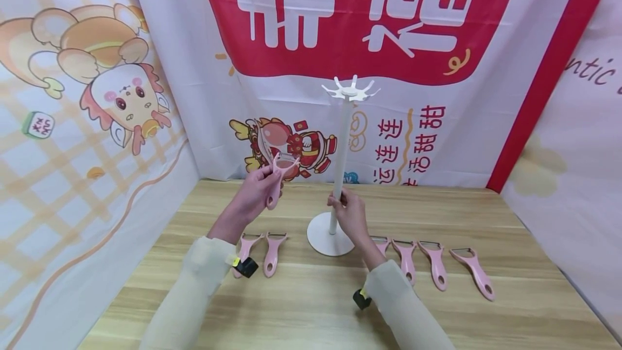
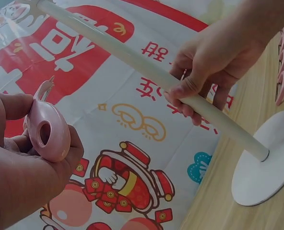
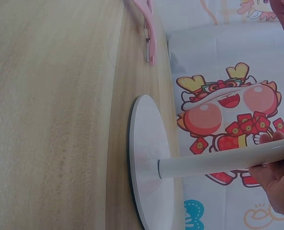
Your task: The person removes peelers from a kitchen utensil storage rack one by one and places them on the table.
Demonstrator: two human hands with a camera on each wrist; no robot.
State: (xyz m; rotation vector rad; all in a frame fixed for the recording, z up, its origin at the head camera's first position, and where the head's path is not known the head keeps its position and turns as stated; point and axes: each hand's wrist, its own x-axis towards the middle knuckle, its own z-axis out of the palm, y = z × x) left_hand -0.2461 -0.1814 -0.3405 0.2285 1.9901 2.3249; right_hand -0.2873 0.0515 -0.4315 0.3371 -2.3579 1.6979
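Observation:
A white stand (image 1: 340, 166) with a round base (image 1: 320, 234) and a hooked crown (image 1: 351, 89) rises mid-table. My right hand (image 1: 347, 210) grips its pole low down, fingers curled round it (image 2: 199, 91) (image 3: 276, 179). Raised to the left of the pole, my left hand (image 1: 259, 190) pinches a pink peeler (image 1: 278, 177) by its handle, blade end up; the handle's hanging hole shows in the left wrist view (image 2: 48, 132). Two pink peelers (image 1: 271, 253) lie on the table left of the base and several more (image 1: 434, 263) lie in a row to the right.
The wooden table (image 1: 311, 307) is walled by printed cloth backdrops (image 1: 160, 69) behind and on both sides. A peeler's end (image 3: 149, 33) lies near the stand's base (image 3: 149, 167) in the right wrist view. Black wrist-camera mounts sit on both sleeves.

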